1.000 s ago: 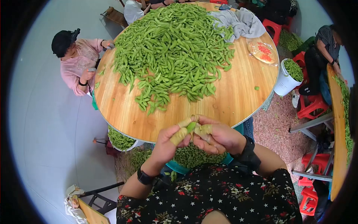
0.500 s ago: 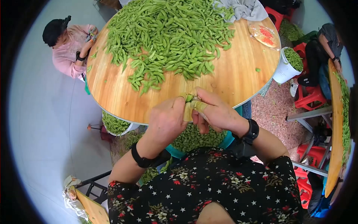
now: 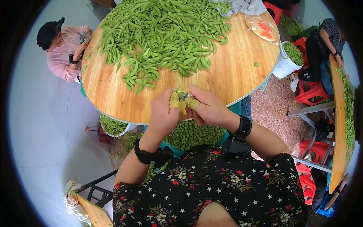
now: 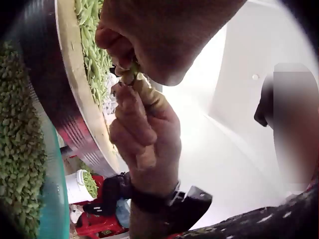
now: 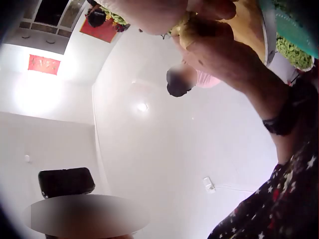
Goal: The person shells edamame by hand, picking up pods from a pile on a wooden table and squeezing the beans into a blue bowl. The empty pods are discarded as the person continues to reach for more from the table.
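Over the near edge of the round table my left hand and right hand meet, thumbs wrapped in yellowish tape. Between their fingertips they pinch a small green edamame pod, mostly covered by the fingers. In the left wrist view, the pod shows as a bit of green where both sets of fingers come together. A large heap of edamame pods covers the far part of the table. Below my hands, under the table edge, a teal basin holds shelled beans.
The wooden table carries a bagged round item and a grey cloth. White buckets of pods stand at right and lower left. A person in pink sits at left; another sits by red stools.
Both hands have shifted up and left in the head view, staying together at the pod. The left hand has turned so its back shows more. The camera view has tilted, moving the table upward.
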Tool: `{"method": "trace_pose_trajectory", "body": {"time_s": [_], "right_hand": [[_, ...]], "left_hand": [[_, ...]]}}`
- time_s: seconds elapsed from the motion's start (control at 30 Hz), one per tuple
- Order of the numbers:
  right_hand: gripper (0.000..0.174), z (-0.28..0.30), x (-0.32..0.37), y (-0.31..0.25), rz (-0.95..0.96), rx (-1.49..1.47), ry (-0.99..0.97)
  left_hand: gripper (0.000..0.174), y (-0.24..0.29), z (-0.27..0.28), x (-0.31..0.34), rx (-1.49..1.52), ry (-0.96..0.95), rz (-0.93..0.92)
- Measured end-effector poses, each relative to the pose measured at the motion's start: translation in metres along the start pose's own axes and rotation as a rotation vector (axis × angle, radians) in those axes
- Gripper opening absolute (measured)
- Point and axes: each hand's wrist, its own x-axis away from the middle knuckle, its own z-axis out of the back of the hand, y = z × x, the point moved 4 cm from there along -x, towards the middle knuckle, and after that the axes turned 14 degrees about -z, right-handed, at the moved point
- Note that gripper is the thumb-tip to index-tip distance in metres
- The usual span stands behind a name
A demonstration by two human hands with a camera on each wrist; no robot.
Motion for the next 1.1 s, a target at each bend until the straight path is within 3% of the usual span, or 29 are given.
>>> {"method": "trace_pose_trajectory", "body": {"time_s": [0.07, 0.13, 0.23, 0.27, 0.4, 0.43, 0.5, 0.6, 0.7, 0.83, 0.9, 0.97, 1.03, 1.1], "right_hand": [[0.012, 0.002, -0.003, 0.007, 0.05, 0.018, 0.004], [0.015, 0.01, -0.003, 0.002, 0.302, 0.38, 0.126], [0.02, 0.013, 0.007, -0.001, 0.335, 0.444, 0.307], [0.022, 0.01, 0.01, -0.006, 0.441, 0.41, 0.341], [0.025, 0.007, 0.006, -0.016, 0.592, 0.422, 0.44], [0.025, 0.008, 0.007, -0.019, 0.605, 0.426, 0.442], [0.024, 0.01, 0.001, -0.016, 0.342, 0.238, 0.319], [0.021, 0.013, -0.002, -0.012, 0.408, 0.405, 0.442], [0.015, 0.02, -0.001, -0.007, 0.441, 0.355, 0.516], [0.017, 0.006, 0.008, -0.006, 0.469, 0.358, 0.422], [0.017, 0.002, -0.003, 0.0, 0.446, 0.208, 0.342], [0.016, 0.0, -0.003, -0.002, 0.474, 0.256, 0.371], [0.017, 0.0, -0.002, -0.002, 0.503, 0.301, 0.407], [0.014, -0.001, -0.005, -0.001, 0.527, 0.404, 0.377]], "left_hand": [[0.016, -0.006, 0.0, 0.003, -0.035, -0.062, 0.016], [0.016, -0.005, 0.003, 0.004, -0.032, -0.078, 0.053], [0.02, -0.006, 0.008, 0.006, -0.073, -0.123, 0.056], [0.025, -0.004, 0.008, 0.008, -0.108, -0.158, 0.031], [0.017, 0.014, 0.009, 0.003, -0.206, -0.183, -0.075], [0.017, 0.016, 0.01, 0.004, -0.213, -0.176, -0.084], [0.017, 0.022, 0.008, 0.006, -0.142, -0.232, -0.057], [0.017, 0.014, 0.002, 0.01, -0.151, -0.194, -0.054], [0.016, 0.009, 0.005, 0.008, -0.14, -0.168, 0.005], [0.016, 0.011, 0.003, 0.008, -0.009, -0.09, 0.156], [0.016, 0.01, -0.001, 0.009, -0.035, -0.081, 0.13], [0.017, 0.013, -0.001, 0.009, -0.067, -0.071, 0.117], [0.018, 0.013, -0.001, 0.008, 0.234, -0.014, 0.333], [0.018, 0.002, -0.004, 0.014, 0.251, 0.001, 0.349]]}}
